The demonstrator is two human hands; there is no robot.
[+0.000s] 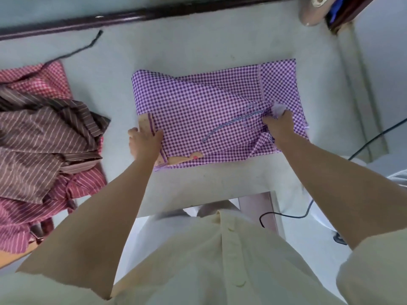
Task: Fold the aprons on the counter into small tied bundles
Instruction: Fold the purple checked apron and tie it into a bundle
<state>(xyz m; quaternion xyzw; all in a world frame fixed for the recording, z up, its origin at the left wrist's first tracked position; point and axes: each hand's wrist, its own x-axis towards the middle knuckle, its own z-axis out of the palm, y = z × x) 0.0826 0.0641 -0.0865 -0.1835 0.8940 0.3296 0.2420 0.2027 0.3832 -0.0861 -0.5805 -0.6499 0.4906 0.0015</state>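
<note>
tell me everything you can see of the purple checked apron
The purple checked apron lies flat on the pale counter, folded over itself into a rough rectangle, with a diagonal fold across the middle. It looks like thin cloth. Beige printed trim shows at its near left corner, and a striped tie runs slantwise over it. The left hand rests on the left edge by the trim; the right hand pinches bunched cloth near the right side. It lies apart from the striped aprons at left.

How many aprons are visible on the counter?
4: purple checked at centre; red checked, brown striped and red striped piled left. Others may lie hidden underneath.
</note>
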